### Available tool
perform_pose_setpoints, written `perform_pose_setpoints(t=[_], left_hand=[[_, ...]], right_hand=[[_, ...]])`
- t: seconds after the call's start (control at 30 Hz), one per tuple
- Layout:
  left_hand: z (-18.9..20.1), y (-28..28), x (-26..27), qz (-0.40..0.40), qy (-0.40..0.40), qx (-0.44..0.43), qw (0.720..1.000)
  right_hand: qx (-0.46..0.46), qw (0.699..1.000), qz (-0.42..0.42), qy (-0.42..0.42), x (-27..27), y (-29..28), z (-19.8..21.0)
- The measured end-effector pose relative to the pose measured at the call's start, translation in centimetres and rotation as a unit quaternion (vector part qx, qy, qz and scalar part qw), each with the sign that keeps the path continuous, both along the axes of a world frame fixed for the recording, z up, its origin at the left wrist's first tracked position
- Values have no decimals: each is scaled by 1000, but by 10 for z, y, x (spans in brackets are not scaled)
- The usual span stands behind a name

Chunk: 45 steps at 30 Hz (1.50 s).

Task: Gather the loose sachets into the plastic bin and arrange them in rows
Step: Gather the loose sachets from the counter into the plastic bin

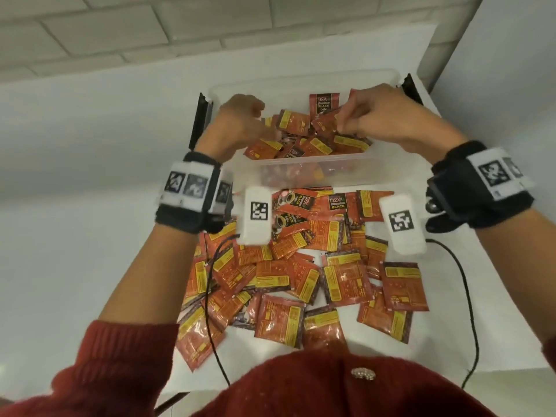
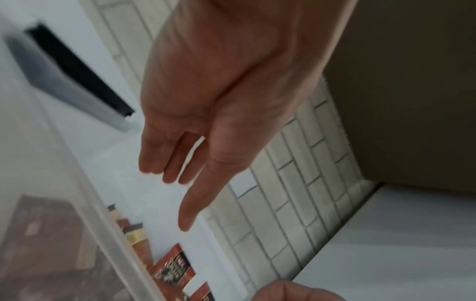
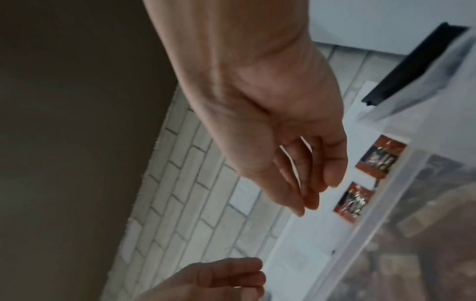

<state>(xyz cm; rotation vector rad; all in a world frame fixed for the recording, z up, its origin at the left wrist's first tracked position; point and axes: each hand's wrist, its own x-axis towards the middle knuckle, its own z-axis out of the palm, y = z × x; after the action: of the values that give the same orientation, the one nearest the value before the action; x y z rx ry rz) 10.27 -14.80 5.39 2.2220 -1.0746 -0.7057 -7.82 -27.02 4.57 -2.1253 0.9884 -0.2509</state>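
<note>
A clear plastic bin (image 1: 313,165) stands at the back of the white table and holds several red-and-yellow sachets (image 1: 294,123) lying jumbled. One sachet (image 1: 324,103) stands upright against the far wall; two upright sachets (image 3: 378,158) show in the right wrist view. A large loose pile of sachets (image 1: 301,266) lies in front of the bin. My left hand (image 1: 243,115) hovers over the bin's left side, its fingers (image 2: 167,171) loosely curled around nothing. My right hand (image 1: 364,115) hovers over the right side with relaxed, empty fingers (image 3: 332,175).
Black latches sit on the bin's left end (image 1: 200,121) and right end (image 1: 410,85). Black cables (image 1: 469,296) trail from both wrists across the pile and table. A brick wall (image 1: 120,25) rises behind the table (image 1: 75,206), whose right edge lies near the bin.
</note>
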Motion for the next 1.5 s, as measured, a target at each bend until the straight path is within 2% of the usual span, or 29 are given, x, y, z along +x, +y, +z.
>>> perform_pose_setpoints(t=[0.07,0.17,0.37,0.47,0.53,0.6,0.77,0.9,1.0,1.1,1.3,1.5], left_hand=[[9,33,-8,-4,2,-20,1000],[8,85,-14,35,28,-16,999],[-33,168,-12,120,34,65,990],[-63,193,-9,122,-14,154,980],[-78,204,-7,143,-48,212,966],[-88,211,-6,172,-33,207,962],[-92,214,-4,224,-16,172,959],[-90,214,-2,248,37,152,956],[-88,214,2,265,58,124,954],[-86,213,7,262,51,106,958],[-81,208,12,245,80,57,964],[-70,210,20,243,97,6,965]], right_hand=[[13,998,55,7,-6,27,10],[39,987,150,37,-6,70,12],[78,955,273,83,26,130,-24],[21,937,330,110,46,148,-45],[-34,915,379,137,58,160,-58],[-58,896,406,169,66,170,-69],[-87,885,413,194,75,176,-78],[-74,894,398,192,75,167,-73],[-58,917,353,177,75,160,-66],[-44,936,308,163,77,156,-66],[-72,929,311,188,80,156,-73],[-106,944,284,128,84,150,-80]])
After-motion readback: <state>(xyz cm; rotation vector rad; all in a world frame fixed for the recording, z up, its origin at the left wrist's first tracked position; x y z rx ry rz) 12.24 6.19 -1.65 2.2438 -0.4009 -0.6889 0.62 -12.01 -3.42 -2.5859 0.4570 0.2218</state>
